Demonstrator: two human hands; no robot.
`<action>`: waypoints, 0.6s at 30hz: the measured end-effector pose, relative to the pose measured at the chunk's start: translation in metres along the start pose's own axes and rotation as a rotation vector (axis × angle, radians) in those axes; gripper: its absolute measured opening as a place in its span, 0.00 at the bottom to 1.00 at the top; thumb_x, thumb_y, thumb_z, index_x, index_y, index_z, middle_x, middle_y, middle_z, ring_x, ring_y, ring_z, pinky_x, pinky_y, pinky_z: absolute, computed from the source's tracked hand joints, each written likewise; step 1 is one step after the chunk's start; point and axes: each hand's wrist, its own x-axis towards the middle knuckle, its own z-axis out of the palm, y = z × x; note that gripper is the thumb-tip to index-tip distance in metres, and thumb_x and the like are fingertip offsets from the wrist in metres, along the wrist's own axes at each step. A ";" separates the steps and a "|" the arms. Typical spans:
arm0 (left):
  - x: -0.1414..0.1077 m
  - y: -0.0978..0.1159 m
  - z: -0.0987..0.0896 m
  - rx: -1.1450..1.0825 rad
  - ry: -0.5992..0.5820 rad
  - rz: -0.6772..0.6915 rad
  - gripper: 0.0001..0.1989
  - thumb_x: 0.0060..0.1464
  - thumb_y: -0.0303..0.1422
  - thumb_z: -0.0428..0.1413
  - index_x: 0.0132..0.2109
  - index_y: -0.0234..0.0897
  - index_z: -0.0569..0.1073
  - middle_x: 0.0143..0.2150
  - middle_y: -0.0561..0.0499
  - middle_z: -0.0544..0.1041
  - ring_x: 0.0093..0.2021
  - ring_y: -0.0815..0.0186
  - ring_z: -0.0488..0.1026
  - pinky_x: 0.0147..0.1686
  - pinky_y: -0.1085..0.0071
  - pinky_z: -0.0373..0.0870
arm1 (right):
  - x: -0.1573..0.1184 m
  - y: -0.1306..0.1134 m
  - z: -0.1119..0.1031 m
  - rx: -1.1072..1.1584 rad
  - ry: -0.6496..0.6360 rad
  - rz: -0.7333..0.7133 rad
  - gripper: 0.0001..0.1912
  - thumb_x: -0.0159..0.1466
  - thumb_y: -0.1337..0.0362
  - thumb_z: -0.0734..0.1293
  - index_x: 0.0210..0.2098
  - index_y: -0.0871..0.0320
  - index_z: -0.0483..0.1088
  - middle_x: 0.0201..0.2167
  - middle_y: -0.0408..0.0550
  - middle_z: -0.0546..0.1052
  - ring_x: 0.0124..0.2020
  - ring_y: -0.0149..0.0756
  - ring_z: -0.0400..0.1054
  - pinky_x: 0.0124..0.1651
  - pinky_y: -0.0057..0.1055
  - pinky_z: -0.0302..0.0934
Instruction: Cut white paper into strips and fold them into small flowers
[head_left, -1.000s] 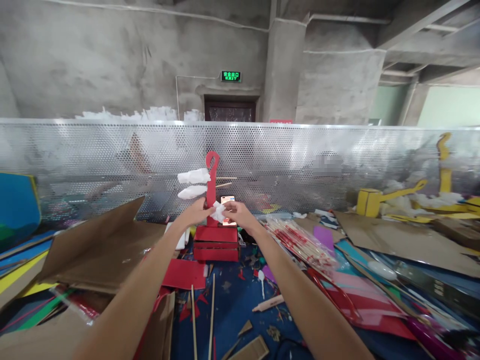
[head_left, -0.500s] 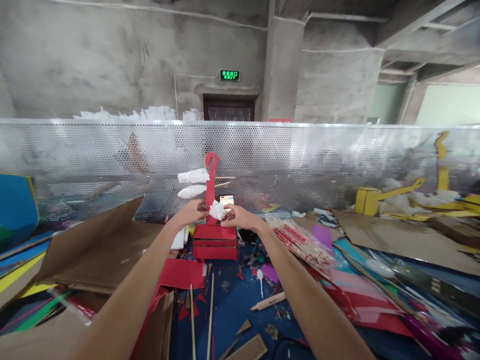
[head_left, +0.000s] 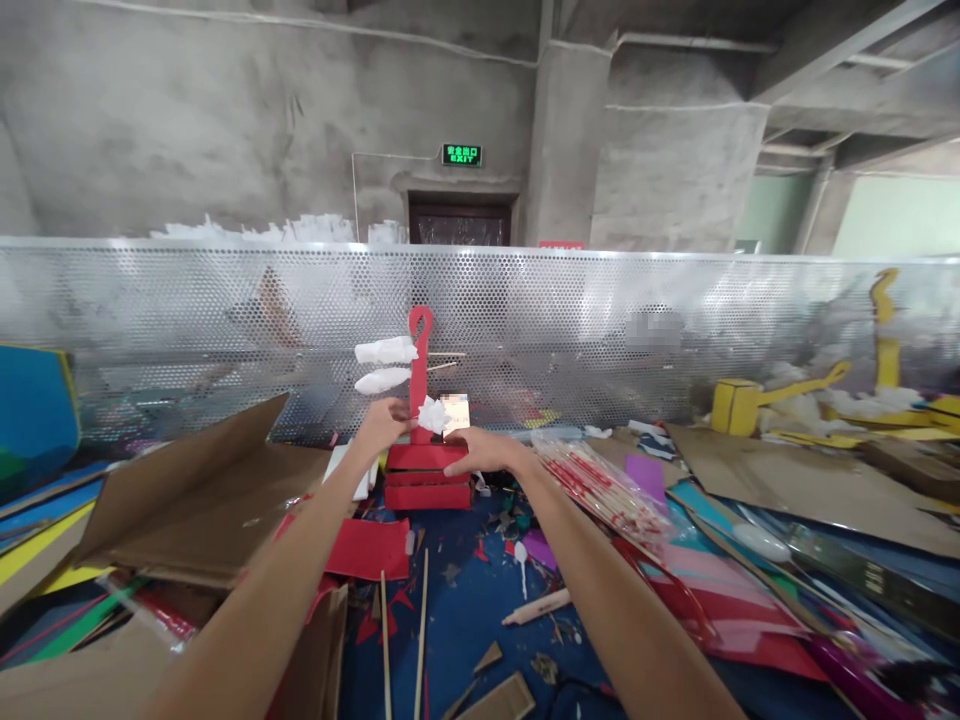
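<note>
A red cardboard upright (head_left: pixel 419 375) with a hooked top stands on a red slatted box (head_left: pixel 427 496). Two white padded pieces (head_left: pixel 384 381) stick out on its left side, and thin wooden sticks (head_left: pixel 447 354) poke out on its right. A crumpled white tuft (head_left: pixel 432 414) sits in front of the upright's lower part. At the upright's left edge, my left hand (head_left: pixel 386 422) is closed, fingertips bent beside the tuft; what they pinch is hidden. My right hand (head_left: pixel 484 452) grips the box's upper right corner, thumb on the front and fingers above.
A lit phone (head_left: pixel 455 414) stands behind the right hand. Perforated metal panel (head_left: pixel 570 330) closes off the back. Cardboard (head_left: pixel 187 490) lies left, bagged red-and-white sticks (head_left: pixel 600 485) right. Wooden sticks (head_left: pixel 422 630), a marker (head_left: pixel 536 606) and scraps litter the blue tabletop (head_left: pixel 457 620).
My right hand has let go of the white tuft and moved down onto the red box's corner. The box has shifted up slightly. My left hand stays beside the upright.
</note>
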 end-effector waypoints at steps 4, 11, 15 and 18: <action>0.001 -0.005 0.001 -0.023 0.046 -0.010 0.24 0.35 0.42 0.66 0.38 0.33 0.70 0.35 0.43 0.79 0.35 0.59 0.76 0.36 0.64 0.72 | 0.008 0.014 0.010 0.006 0.081 -0.046 0.36 0.50 0.53 0.73 0.55 0.62 0.68 0.53 0.58 0.72 0.52 0.50 0.67 0.55 0.41 0.58; -0.006 0.002 -0.014 -0.054 -0.095 -0.084 0.25 0.32 0.44 0.67 0.36 0.30 0.73 0.31 0.45 0.78 0.33 0.61 0.75 0.35 0.65 0.72 | 0.011 0.016 0.010 -0.004 0.033 -0.134 0.33 0.49 0.53 0.73 0.53 0.60 0.71 0.50 0.54 0.74 0.50 0.47 0.68 0.52 0.38 0.60; -0.010 0.007 -0.020 -0.053 -0.206 -0.138 0.22 0.34 0.44 0.66 0.32 0.29 0.74 0.30 0.46 0.78 0.33 0.62 0.75 0.36 0.65 0.73 | 0.005 0.002 0.005 -0.059 0.026 -0.147 0.31 0.50 0.53 0.73 0.51 0.58 0.72 0.50 0.54 0.75 0.49 0.48 0.69 0.48 0.36 0.62; -0.009 0.004 -0.018 -0.022 -0.206 -0.150 0.21 0.35 0.44 0.65 0.30 0.30 0.74 0.27 0.48 0.77 0.31 0.62 0.74 0.35 0.65 0.72 | 0.003 -0.002 0.003 -0.082 0.040 -0.149 0.30 0.50 0.53 0.73 0.50 0.58 0.73 0.49 0.54 0.75 0.48 0.48 0.69 0.46 0.36 0.63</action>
